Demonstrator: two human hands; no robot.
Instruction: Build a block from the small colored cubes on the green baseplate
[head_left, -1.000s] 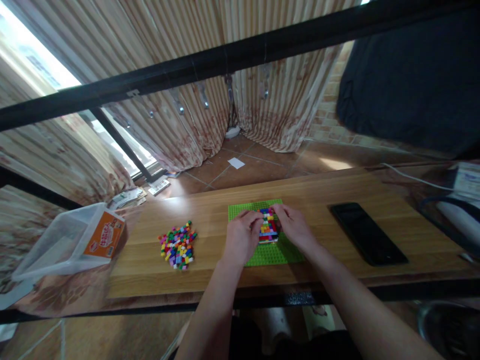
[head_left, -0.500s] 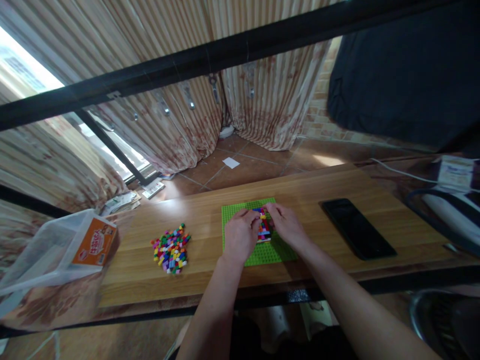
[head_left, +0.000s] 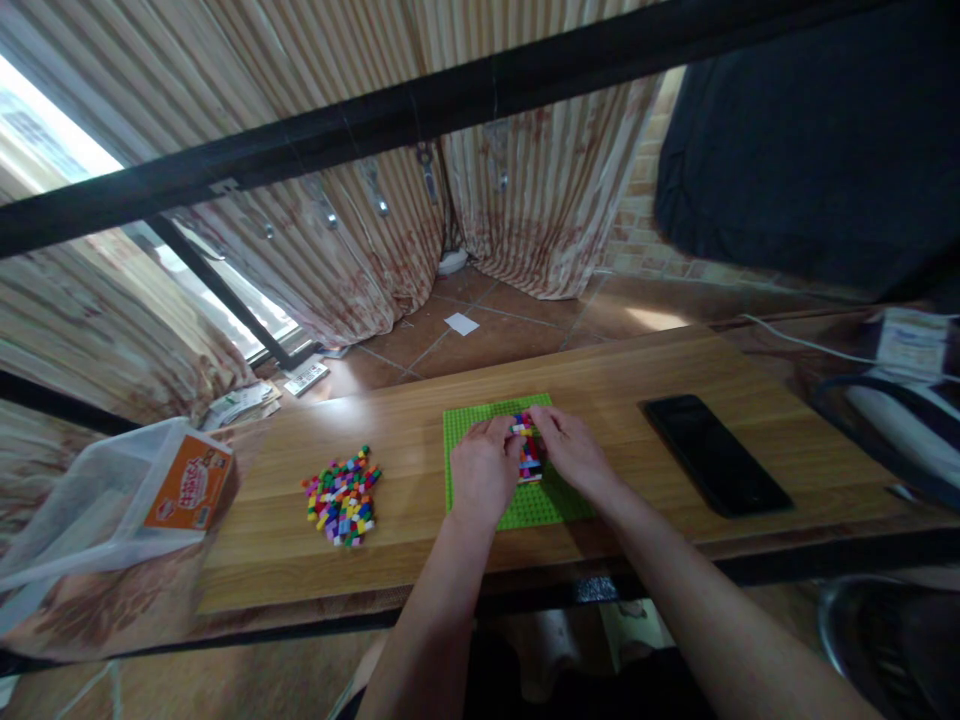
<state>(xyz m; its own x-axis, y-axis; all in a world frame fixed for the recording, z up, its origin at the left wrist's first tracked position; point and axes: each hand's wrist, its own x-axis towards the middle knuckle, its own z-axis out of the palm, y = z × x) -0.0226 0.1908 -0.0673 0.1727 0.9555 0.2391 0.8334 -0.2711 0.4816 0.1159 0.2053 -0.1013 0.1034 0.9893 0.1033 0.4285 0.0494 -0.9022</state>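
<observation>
A green studded baseplate [head_left: 469, 412] lies on the wooden board, with a small build of coloured toy bricks [head_left: 530, 462] on its middle. My left hand [head_left: 486, 468] curls over the left side of this build, its fingers bent in against the bricks. From the other side, my right hand [head_left: 571, 447] reaches in with fingertips closed at the build's far right end. Both hands cover much of the bricks, so which piece each set of fingers grips is hidden. To the left, a pile of loose coloured bricks [head_left: 343, 500] lies on the wood.
A black phone [head_left: 716, 455] rests on the right of the wooden board [head_left: 420, 540]. Left of the board stands a clear plastic box [head_left: 112, 500] with an orange label. A dark metal bar [head_left: 315, 150] crosses beyond the board, before curtains [head_left: 360, 270].
My left hand has shifted very slightly, and the bricks between my fingertips look a little different. The right hand stays nearly in place.
</observation>
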